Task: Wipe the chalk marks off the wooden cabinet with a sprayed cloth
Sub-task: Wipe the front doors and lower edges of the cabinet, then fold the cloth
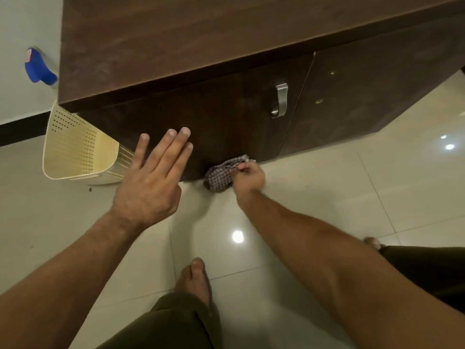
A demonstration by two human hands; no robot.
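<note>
A dark brown wooden cabinet (226, 114) fills the upper part of the head view, with a metal handle (280, 100) on its left door. My right hand (249, 180) is closed on a bunched checked cloth (221, 176), pressed against the bottom edge of that door near the floor. My left hand (153, 177) is spread flat with fingers apart, fingertips on or just in front of the lower left of the same door. Faint smudges show on the door; no clear chalk marks are visible.
A cream perforated plastic basket (75, 149) stands on the floor left of the cabinet. A blue spray bottle head (37, 69) shows behind the cabinet's left corner by the wall. My bare feet (195, 278) stand on glossy tiled floor (327, 185).
</note>
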